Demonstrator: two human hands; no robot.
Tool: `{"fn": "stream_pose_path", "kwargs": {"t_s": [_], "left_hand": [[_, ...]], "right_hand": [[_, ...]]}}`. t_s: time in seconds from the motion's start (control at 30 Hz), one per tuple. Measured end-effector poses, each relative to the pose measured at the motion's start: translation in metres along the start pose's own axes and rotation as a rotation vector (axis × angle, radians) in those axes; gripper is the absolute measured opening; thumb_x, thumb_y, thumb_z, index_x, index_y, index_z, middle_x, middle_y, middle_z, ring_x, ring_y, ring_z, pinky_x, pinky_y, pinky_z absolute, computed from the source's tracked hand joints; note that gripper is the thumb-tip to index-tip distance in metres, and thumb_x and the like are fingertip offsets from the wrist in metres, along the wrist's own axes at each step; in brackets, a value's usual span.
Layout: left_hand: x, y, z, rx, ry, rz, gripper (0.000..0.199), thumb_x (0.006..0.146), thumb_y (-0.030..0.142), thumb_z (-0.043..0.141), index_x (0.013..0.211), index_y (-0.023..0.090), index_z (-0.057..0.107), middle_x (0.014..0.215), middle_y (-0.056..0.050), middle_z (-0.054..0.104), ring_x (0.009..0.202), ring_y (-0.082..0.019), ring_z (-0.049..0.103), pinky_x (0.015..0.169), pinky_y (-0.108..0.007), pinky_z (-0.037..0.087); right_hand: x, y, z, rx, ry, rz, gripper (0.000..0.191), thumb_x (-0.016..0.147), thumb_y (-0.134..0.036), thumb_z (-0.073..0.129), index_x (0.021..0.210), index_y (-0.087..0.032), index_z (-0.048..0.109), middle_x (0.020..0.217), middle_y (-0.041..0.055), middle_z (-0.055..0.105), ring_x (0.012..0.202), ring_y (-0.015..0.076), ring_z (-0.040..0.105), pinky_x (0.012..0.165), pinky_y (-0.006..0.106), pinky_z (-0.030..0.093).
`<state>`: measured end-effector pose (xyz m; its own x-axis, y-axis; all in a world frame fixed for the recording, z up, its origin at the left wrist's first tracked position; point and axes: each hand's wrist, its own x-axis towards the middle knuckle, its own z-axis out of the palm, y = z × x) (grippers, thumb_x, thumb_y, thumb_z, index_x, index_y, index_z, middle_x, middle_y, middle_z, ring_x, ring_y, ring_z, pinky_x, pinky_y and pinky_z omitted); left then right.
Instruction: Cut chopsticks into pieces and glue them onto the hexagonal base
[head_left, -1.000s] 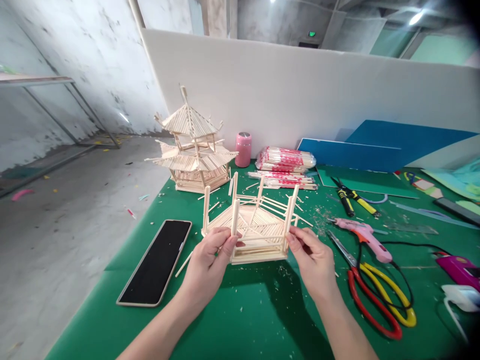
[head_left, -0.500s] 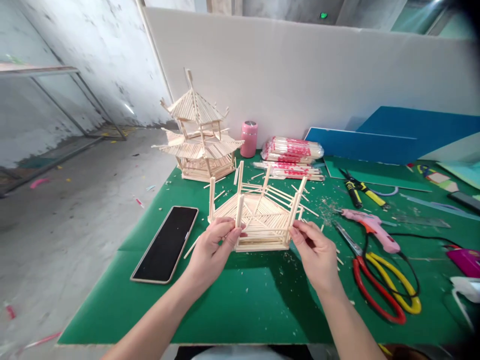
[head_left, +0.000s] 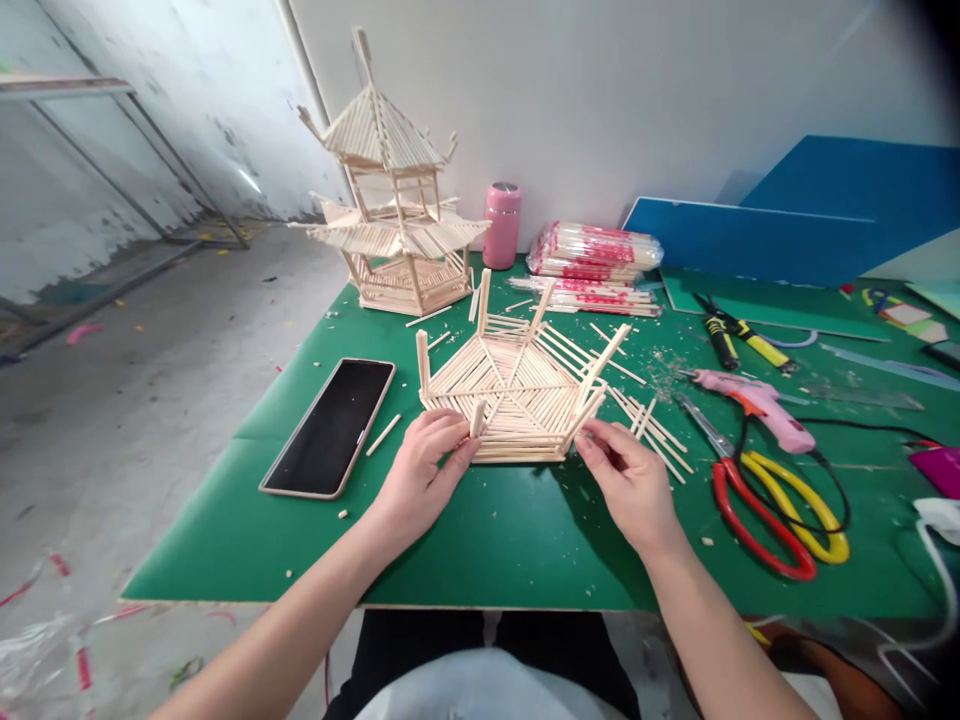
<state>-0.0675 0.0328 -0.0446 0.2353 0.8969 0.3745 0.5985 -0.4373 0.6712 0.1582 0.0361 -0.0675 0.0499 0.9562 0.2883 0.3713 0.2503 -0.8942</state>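
A hexagonal base built of thin wooden sticks [head_left: 510, 395], with short upright posts at its corners, stands on the green table in front of me. My left hand [head_left: 431, 455] pinches its near-left corner post between thumb and fingers. At the near-right corner, my right hand [head_left: 626, 475] has its fingers closed on the edge of the same base; the fingertips are partly hidden. Behind it to the left rises a finished-looking two-tiered stick pagoda [head_left: 394, 220] with flared roofs.
A phone [head_left: 330, 428] lies on the left. On the right are red-and-yellow-handled scissors [head_left: 765, 515], a pink glue gun [head_left: 757, 405] with its cord, and pliers [head_left: 739, 335]. Bagged sticks [head_left: 592, 255] and a pink bottle [head_left: 502, 225] stand behind. Loose sticks [head_left: 652, 435] lie beside the base.
The view has tipped downward, so the table sits higher in the picture. The base now shows more of its floor from above; both hands keep hold of its near corners.
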Motion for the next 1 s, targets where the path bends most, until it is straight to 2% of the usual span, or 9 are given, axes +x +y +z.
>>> {"fn": "stream_pose_path", "kwargs": {"t_s": [0.23,0.37,0.43,0.5,0.6,0.67,0.83,0.93,1.0], "left_hand": [[-0.035,0.014,-0.011,0.281,0.296,0.036,0.029,0.077,0.016,0.057,0.106,0.018,0.053,0.098,-0.009,0.057,0.093,-0.023,0.052,0.081,-0.041,0.043],[-0.056,0.042,-0.001,0.294,0.271,0.196,0.027,0.075,0.008,0.057,0.101,0.016,0.054,0.091,-0.009,0.059,0.09,-0.023,0.052,0.078,-0.039,0.043],[-0.059,0.062,0.015,0.252,0.183,0.258,0.028,0.077,0.009,0.054,0.105,0.014,0.053,0.099,-0.012,0.06,0.098,-0.025,0.051,0.084,-0.041,0.04],[-0.056,0.083,0.034,0.216,0.15,0.37,0.033,0.08,0.017,0.051,0.113,0.011,0.049,0.112,-0.017,0.056,0.112,-0.028,0.044,0.093,-0.045,0.034],[-0.043,0.103,0.055,0.184,0.044,0.607,0.048,0.087,0.037,0.039,0.125,0.007,0.04,0.126,-0.019,0.05,0.126,-0.03,0.032,0.102,-0.047,0.022],[-0.033,0.104,0.059,0.2,-0.056,0.681,0.051,0.087,0.039,0.036,0.125,0.005,0.04,0.128,-0.017,0.05,0.126,-0.028,0.033,0.104,-0.042,0.019],[-0.024,0.076,0.044,0.328,0.064,0.52,0.035,0.085,0.023,0.044,0.116,0.011,0.052,0.116,-0.015,0.06,0.11,-0.027,0.05,0.097,-0.042,0.026],[-0.031,0.071,0.04,0.224,0.141,0.395,0.026,0.082,0.012,0.046,0.105,0.014,0.058,0.102,-0.011,0.066,0.097,-0.024,0.055,0.09,-0.042,0.032],[-0.036,0.078,0.043,0.047,0.114,0.287,0.024,0.081,0.014,0.049,0.103,0.016,0.059,0.093,-0.009,0.067,0.089,-0.023,0.056,0.085,-0.042,0.036]], "right_hand": [[-0.018,-0.01,-0.045,-0.357,0.299,-0.001,0.036,0.086,-0.033,0.044,0.116,-0.018,0.055,0.072,0.0033,0.057,0.061,0.0161,0.051,0.063,0.033,0.045],[-0.037,-0.014,-0.065,-0.592,0.363,-0.095,0.047,0.083,-0.035,0.048,0.126,-0.014,0.047,0.108,0.0147,0.059,0.105,0.0303,0.05,0.092,0.05,0.032],[-0.053,-0.03,-0.059,-0.459,0.323,-0.051,0.06,0.076,-0.038,0.058,0.13,-0.018,0.042,0.132,0.0126,0.042,0.127,0.0314,0.027,0.103,0.05,0.017],[-0.071,-0.053,-0.044,0.02,0.232,0.177,0.057,0.079,-0.041,0.055,0.132,-0.03,0.037,0.141,0.0019,0.031,0.13,0.0245,0.024,0.106,0.044,0.017],[-0.087,-0.086,-0.021,0.937,-0.041,0.678,0.051,0.081,-0.062,0.033,0.117,-0.032,0.054,0.132,0.0014,0.047,0.124,0.0236,0.038,0.103,0.046,0.027],[-0.088,-0.096,-0.02,1.22,-0.148,0.803,0.058,0.078,-0.066,0.032,0.105,-0.027,0.064,0.124,0.0051,0.055,0.123,0.0246,0.04,0.102,0.045,0.029],[-0.077,-0.087,-0.056,1.157,-0.138,0.644,0.044,0.075,-0.05,0.054,0.112,-0.026,0.059,0.121,0.0076,0.058,0.116,0.0266,0.047,0.098,0.047,0.034],[-0.068,-0.081,-0.07,0.93,0.229,0.437,0.04,0.081,-0.039,0.051,0.119,-0.03,0.052,0.127,0.0052,0.053,0.116,0.0241,0.048,0.098,0.046,0.034],[-0.064,-0.083,-0.064,0.887,0.329,0.388,0.04,0.082,-0.041,0.047,0.12,-0.03,0.051,0.129,0.0052,0.05,0.118,0.0249,0.044,0.098,0.048,0.032]]}}
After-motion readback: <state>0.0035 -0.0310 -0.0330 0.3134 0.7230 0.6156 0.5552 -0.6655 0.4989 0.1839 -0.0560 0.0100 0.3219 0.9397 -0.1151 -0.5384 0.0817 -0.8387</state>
